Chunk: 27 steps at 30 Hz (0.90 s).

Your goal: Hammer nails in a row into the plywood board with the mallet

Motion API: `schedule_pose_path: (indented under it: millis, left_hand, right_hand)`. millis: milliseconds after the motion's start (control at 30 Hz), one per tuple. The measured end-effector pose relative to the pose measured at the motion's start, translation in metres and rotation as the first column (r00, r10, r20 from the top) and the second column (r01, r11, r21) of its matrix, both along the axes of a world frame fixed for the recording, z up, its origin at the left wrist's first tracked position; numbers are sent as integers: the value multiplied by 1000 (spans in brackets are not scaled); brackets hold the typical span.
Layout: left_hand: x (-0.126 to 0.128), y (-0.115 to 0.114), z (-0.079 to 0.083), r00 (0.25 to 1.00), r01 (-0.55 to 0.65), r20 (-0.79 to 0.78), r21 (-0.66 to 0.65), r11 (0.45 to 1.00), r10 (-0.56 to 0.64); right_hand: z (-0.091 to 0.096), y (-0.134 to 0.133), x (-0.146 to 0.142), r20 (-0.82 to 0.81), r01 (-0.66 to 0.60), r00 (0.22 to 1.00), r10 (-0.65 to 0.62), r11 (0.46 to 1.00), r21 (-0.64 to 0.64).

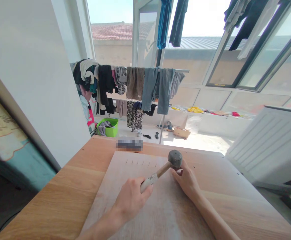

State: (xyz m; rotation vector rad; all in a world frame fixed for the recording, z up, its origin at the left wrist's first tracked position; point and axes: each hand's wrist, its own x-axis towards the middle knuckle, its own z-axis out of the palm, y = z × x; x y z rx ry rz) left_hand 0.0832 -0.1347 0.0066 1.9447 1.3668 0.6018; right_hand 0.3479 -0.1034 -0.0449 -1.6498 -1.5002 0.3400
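Observation:
My left hand is closed around the pale, worn grip of a hammer with a grey metal head and a wooden handle. The head hangs over the right side of a whitish wooden board. Beside and partly behind it, my right hand has thumb and fingers drawn together low over the board; the hammer head hides what they hold, if anything. Along the board's far part, several thin nails stand upright in a row, left of the hammer head.
The board lies on a wood-grain table. Past the board's far edge sits a blurred dark box. Beyond the table are a rack of laundry, a green basket and windows. A white panel leans at the right.

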Motion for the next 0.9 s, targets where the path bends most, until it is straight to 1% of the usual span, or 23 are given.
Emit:
schedule_pose_path:
  millis: [100, 267, 400, 467, 533, 667, 800, 900]
  left_hand:
    - [5, -1, -5, 1000, -10, -28, 21, 1000, 11]
    - [5, -1, -9, 999, -12, -37, 44, 999, 13]
    - [4, -1, -11, 1000, -7, -19, 13, 1000, 7]
    - [2, -1, -11, 999, 19, 28, -14, 1000, -19]
    - [0, -2, -12, 993, 53, 106, -14, 999, -51]
    - [-5, -5, -13, 962, 84, 258, 49, 995, -94]
    - [-10, -7, -12, 934, 74, 340, 115, 991, -110]
    - [-13, -6, -14, 910, 76, 397, 122, 990, -119]
  right_hand:
    - [0, -1, 0, -8, 17, 1000, -17, 1000, -2]
    - [1, 0, 0, -5, 14, 1000, -14, 1000, -3]
    - [0, 0, 0, 8, -15, 1000, 15, 1000, 3]
    - [-1, 0, 0, 16, -9, 1000, 9, 1000, 1]
    - [-1, 1, 0, 24, 9, 1000, -9, 1000, -6]
    - [0, 0, -1, 39, 14, 999, -13, 1000, -8]
    - [2, -1, -2, 59, 8, 998, -9, 1000, 9]
    - [1, -1, -2, 69, 4, 998, -5, 1000, 26]
